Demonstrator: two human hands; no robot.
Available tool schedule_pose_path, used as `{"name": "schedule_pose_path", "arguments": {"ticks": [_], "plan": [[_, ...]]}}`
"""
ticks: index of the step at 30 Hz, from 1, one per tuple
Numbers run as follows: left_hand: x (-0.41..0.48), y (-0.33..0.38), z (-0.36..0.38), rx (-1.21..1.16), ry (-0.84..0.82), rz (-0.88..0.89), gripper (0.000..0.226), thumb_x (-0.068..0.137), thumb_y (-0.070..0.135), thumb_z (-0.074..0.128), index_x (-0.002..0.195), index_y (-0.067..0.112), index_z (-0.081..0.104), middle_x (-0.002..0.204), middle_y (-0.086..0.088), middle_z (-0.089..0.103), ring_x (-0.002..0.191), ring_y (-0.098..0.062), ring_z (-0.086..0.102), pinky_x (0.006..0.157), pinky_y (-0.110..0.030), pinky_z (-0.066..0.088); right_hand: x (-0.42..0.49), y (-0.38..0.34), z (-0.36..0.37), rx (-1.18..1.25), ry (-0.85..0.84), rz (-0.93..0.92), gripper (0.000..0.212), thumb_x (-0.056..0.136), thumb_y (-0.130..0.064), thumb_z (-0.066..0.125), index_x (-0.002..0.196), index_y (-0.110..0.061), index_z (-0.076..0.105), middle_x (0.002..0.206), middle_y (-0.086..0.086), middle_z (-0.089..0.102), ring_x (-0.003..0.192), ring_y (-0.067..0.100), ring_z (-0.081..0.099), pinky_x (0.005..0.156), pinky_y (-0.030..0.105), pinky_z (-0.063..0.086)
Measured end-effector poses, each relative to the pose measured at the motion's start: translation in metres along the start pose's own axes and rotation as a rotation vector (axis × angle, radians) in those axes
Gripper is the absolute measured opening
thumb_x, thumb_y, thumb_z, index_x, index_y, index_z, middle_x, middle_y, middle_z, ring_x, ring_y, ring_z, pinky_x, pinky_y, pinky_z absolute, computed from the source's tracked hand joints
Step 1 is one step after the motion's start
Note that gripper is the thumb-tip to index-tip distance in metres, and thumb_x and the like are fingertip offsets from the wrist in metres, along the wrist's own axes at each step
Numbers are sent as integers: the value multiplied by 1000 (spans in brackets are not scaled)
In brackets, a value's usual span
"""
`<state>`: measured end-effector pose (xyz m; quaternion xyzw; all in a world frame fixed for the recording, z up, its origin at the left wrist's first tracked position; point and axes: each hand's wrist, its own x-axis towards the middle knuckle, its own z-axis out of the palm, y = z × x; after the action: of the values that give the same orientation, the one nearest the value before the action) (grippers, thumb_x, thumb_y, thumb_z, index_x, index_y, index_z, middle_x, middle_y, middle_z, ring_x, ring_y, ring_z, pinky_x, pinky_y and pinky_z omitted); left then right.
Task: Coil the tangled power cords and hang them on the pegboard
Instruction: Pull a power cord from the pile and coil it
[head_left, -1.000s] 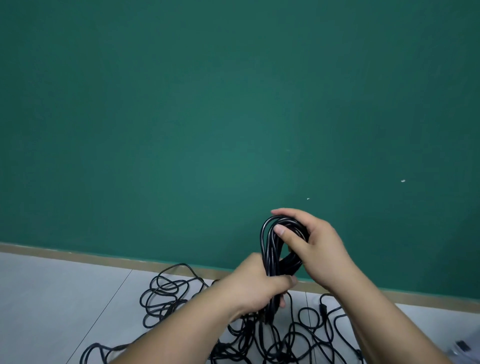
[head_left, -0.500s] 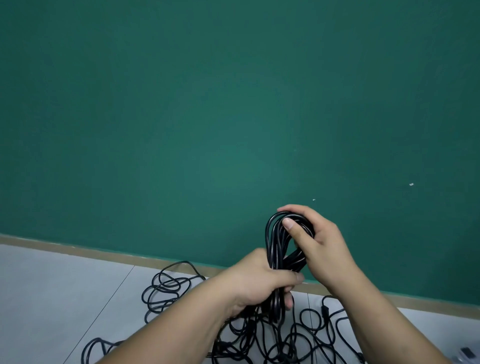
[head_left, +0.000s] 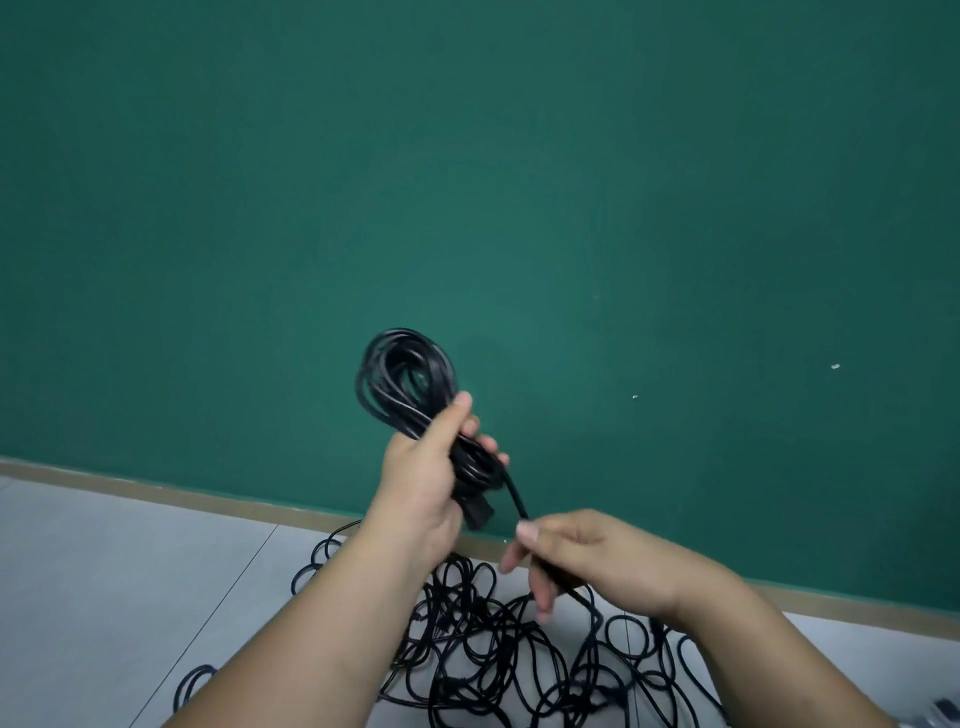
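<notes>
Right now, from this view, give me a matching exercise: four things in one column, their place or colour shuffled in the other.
1. coil of cord
2. loose stretch of cord
3. tangled cords
4. wall

A. green, behind everything
B. lying on the floor
C. gripped by the left hand
D. pinched by the right hand

Pairs: 1-C, 2-D, 3-B, 4-A.

Grey tiled floor (head_left: 104, 597), tangled black cords (head_left: 519, 654)

The coiled cord (head_left: 382, 395) is blurred at its loop, and the left hand (head_left: 421, 483) hides its middle. The tangled cords (head_left: 519, 654) run off the bottom edge, partly behind the forearms.
</notes>
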<state>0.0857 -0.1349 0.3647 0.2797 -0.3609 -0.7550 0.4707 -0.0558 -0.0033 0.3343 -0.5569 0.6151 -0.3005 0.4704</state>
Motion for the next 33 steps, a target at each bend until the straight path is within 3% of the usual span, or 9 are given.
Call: {"name": "schedule_pose_path", "arguments": {"ticks": [3,6,8,13,20,22,26,30,33], "plan": [[16,18,-19,21,205,170,16,99,21,73,91,13,62,66,0,60,56,-18,64,58,-36,59,-6,0,-7,-9,-91,-22,34,110,-42,53,114,-16,74,71,6,63,57,20,58,81,44,52],[26,32,-42,117,332,268,25,100,29,73,84,12,62,60,5,64,59,-17,69,67,-39,61,-13,-8,-18,109,25,-137,31,108,-38,55,110,-16,77,59,1,46,49,15,37,58,30,40],[28,37,-51,41,338,285,24,100,29,73,89,10,62,66,2,63,63,-20,71,70,-41,62,-17,-12,-24,216,78,-172,33,107,-38,56,107,-11,77,58,4,37,49,16,29,55,27,34],[30,36,-48,-171,200,135,23,100,33,72,91,14,61,71,1,59,63,-18,66,67,-37,62,-6,3,-18,32,203,45,32,105,-43,62,95,-18,78,59,3,46,50,16,37,57,30,34],[23,38,-46,-31,-104,41,18,97,32,71,89,20,60,68,4,49,58,-15,51,58,-26,48,9,16,-20,-253,809,284,64,77,-74,78,67,-16,54,51,-4,51,46,15,48,54,27,38],[20,40,-49,215,-198,83,22,96,30,71,85,20,56,68,0,47,59,-19,52,61,-30,46,9,17,-24,-189,935,232,55,76,-66,84,75,-16,62,58,-6,51,54,17,46,56,29,37],[14,31,-50,721,-306,107,34,99,30,72,76,13,55,69,-9,55,62,-24,62,68,-34,47,7,11,-31,310,974,-19,22,89,-30,84,104,-18,72,65,-5,54,59,13,43,64,32,36],[10,14,-41,825,-272,32,24,96,35,77,84,19,64,65,0,63,63,-20,67,69,-33,51,-1,-7,-30,547,882,-210,15,99,-10,68,113,-15,72,96,2,79,67,15,51,67,34,39],[3,4,-30,853,-299,-8,24,92,41,80,95,19,70,68,9,66,62,-17,66,65,-31,53,-4,-20,-19,575,813,-314,20,108,-9,53,122,-11,67,113,10,78,72,19,58,63,34,46]]}}
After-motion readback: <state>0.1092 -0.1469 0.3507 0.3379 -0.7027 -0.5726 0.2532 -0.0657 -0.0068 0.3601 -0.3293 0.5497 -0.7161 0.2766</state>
